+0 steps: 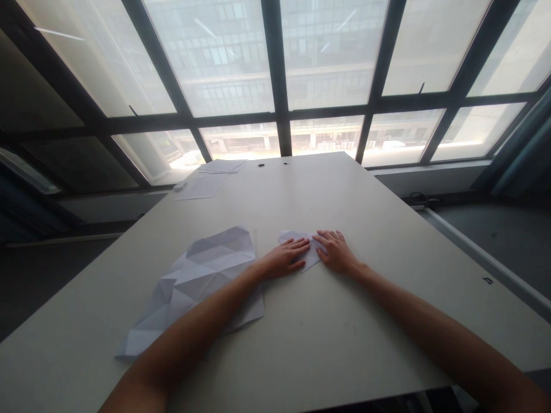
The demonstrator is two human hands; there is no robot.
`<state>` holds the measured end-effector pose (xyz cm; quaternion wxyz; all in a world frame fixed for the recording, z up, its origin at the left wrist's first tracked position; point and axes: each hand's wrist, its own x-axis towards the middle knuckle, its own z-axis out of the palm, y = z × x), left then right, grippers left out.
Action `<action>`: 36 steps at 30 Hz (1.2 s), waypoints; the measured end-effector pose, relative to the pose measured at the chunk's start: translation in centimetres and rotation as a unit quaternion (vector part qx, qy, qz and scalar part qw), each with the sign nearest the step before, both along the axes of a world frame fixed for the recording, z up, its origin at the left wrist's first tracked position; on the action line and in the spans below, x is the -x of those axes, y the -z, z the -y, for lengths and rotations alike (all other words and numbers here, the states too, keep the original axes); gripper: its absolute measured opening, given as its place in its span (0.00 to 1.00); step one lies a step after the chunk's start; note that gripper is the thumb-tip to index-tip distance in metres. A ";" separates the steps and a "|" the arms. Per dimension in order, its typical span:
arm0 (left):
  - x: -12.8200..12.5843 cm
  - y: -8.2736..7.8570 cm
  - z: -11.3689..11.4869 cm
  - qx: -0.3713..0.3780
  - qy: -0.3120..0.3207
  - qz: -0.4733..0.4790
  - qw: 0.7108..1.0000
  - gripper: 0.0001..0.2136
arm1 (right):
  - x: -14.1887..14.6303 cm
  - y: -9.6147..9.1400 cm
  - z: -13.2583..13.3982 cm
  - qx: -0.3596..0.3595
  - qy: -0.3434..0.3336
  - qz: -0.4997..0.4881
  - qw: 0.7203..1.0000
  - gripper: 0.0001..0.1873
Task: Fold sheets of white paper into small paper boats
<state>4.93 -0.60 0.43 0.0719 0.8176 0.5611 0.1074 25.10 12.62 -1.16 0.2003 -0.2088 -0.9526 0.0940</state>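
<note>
Folded paper [310,261] lies on table [327,195] before you — your left hand [284,259] flat on it, fingers stretched out. Your right hand [338,252] touches its right edge, thumb and fingers apart. 1 creased sheet [200,281] lies to left — loose sheets [202,186] near table's far-left corner.

White folded paper [312,258], white creased sheet [217,259] in triangular facets, off-white table [301,355], black window frames [276,63], dull-blue curtain [523,156]

Open lane along the table's [404,246] right edge! Left hand [280,260] and right hand [338,252] plug the middle; creased paper [215,261] blocks entry from the left edge, sheets [201,187] crowd the far-left corner.
</note>
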 end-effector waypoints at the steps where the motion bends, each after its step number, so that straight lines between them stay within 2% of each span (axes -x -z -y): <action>1: 0.0 0.0 0.0 -0.001 0.000 0.001 1.000 0.27 | 0.0 -0.1 0.0 -0.003 0.000 -0.003 1.000 0.23; 6: -0.1 -0.1 0.1 -0.017 -0.005 0.006 1.000 0.27 | -0.1 -0.4 0.1 -0.027 -0.006 -0.029 0.999 0.20; 12: -0.4 0.0 0.1 -0.083 0.018 0.015 0.996 0.23 | -0.2 -0.9 0.1 -0.041 0.000 -0.053 0.998 0.17; 19: -1.2 -1.0 0.1 -0.095 0.050 0.018 0.994 0.17 | -0.2 -1.4 0.4 -0.030 0.048 -0.008 0.998 0.23; 23: -1.5 -1.4 0.2 -0.103 0.080 0.016 0.991 0.16 | -0.2 -1.7 0.5 -0.054 0.044 0.029 0.997 0.13; 26: -1.6 -1.5 0.2 -0.123 0.087 -0.014 0.989 0.16 | -0.2 -1.8 0.6 -0.067 0.023 0.037 0.997 0.13; 31: -1.8 -1.7 0.3 -0.162 0.042 -0.070 0.983 0.19 | -0.1 -1.7 0.8 -0.069 -0.038 0.027 0.997 0.15; 36: -1.7 -1.6 0.3 -0.161 -0.035 -0.080 0.983 0.28 | -0.2 -1.9 1.1 -0.079 -0.048 0.048 0.995 0.20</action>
